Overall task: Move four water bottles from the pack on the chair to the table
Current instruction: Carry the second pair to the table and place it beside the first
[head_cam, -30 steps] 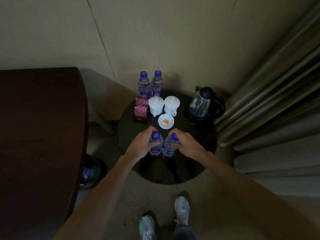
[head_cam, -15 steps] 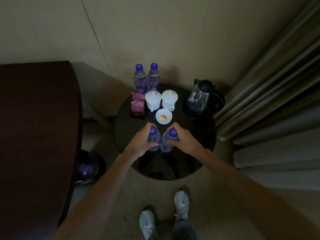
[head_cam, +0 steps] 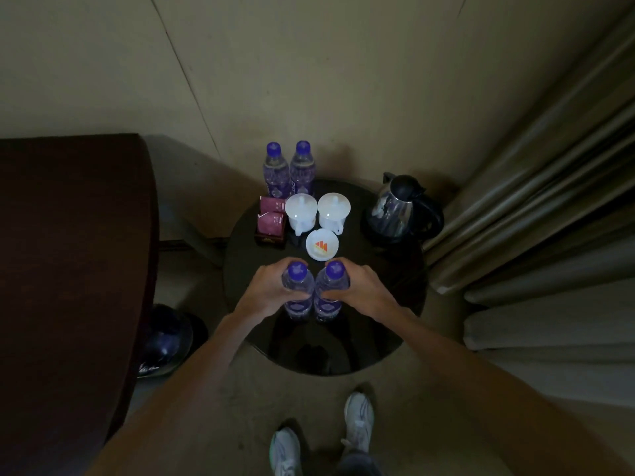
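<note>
Two clear water bottles with purple caps stand side by side on the round dark table (head_cam: 385, 331). My left hand (head_cam: 266, 290) grips the left bottle (head_cam: 297, 286) and my right hand (head_cam: 364, 290) grips the right bottle (head_cam: 330, 286). Both bottles are upright, with their bases on the tabletop near its middle. Two more purple-capped bottles (head_cam: 276, 171) (head_cam: 302, 170) stand together at the table's far edge by the wall. The pack and the chair are out of view.
Two white lidded cups (head_cam: 301, 209) (head_cam: 334, 209), a white ashtray (head_cam: 322, 244), a box of purple sachets (head_cam: 271, 221) and a steel kettle (head_cam: 400, 207) crowd the table's far half. A dark desk (head_cam: 68, 269) is left, curtains (head_cam: 549, 166) right, a bin (head_cam: 165, 341) below the desk.
Both hands have stayed wrapped around the two near bottles on the table. The view has shifted slightly; the bottles sit in much the same spot in front of the ashtray.
</note>
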A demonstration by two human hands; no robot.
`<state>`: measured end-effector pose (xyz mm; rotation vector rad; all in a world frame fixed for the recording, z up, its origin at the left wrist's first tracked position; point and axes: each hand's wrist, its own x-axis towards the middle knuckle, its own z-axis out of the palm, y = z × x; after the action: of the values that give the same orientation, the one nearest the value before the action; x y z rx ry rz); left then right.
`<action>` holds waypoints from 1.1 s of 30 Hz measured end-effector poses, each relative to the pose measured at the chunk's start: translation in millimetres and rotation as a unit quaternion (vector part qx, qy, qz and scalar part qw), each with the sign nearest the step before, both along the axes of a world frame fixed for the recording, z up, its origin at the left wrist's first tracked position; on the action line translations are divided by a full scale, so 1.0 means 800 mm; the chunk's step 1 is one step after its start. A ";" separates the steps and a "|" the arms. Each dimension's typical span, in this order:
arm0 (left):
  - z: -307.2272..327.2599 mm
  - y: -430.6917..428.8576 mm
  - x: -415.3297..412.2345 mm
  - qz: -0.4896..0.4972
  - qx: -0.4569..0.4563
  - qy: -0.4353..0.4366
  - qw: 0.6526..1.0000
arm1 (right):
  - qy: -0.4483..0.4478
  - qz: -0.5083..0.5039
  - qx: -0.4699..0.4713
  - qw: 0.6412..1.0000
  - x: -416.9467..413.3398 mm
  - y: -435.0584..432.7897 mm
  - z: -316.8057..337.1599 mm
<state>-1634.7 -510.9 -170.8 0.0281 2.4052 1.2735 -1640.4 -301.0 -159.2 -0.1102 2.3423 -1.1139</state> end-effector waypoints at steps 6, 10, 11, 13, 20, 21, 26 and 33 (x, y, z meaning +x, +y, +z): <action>0.058 0.004 -0.029 0.006 0.001 0.040 0.999 | 0.062 0.022 0.003 0.998 -0.044 0.015 0.051; 0.115 0.014 -0.064 -0.001 -0.011 0.087 0.996 | 0.129 0.042 0.019 0.991 -0.083 0.027 0.098; 0.133 0.018 -0.075 -0.003 -0.015 0.095 0.995 | 0.145 0.044 0.014 0.988 -0.094 0.032 0.112; 0.169 0.025 -0.100 -0.008 -0.023 0.116 0.993 | 0.169 0.043 -0.006 0.985 -0.117 0.043 0.144; 0.275 0.051 -0.197 0.002 -0.025 0.185 0.982 | 0.214 0.015 -0.017 0.976 -0.202 0.068 0.247; 0.284 0.054 -0.212 -0.001 -0.026 0.194 0.981 | 0.222 0.008 -0.010 0.975 -0.212 0.070 0.256; 0.295 0.070 -0.284 -0.037 -0.018 0.209 0.977 | 0.226 -0.052 -0.011 0.973 -0.254 0.074 0.268; 0.220 0.083 -0.367 -0.054 0.031 0.192 0.979 | 0.171 -0.081 0.012 0.982 -0.322 0.080 0.203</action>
<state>-1928.4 -444.3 5.0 0.4575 2.6342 1.3966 -1898.3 -237.2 3.0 -0.1122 2.7093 -1.2241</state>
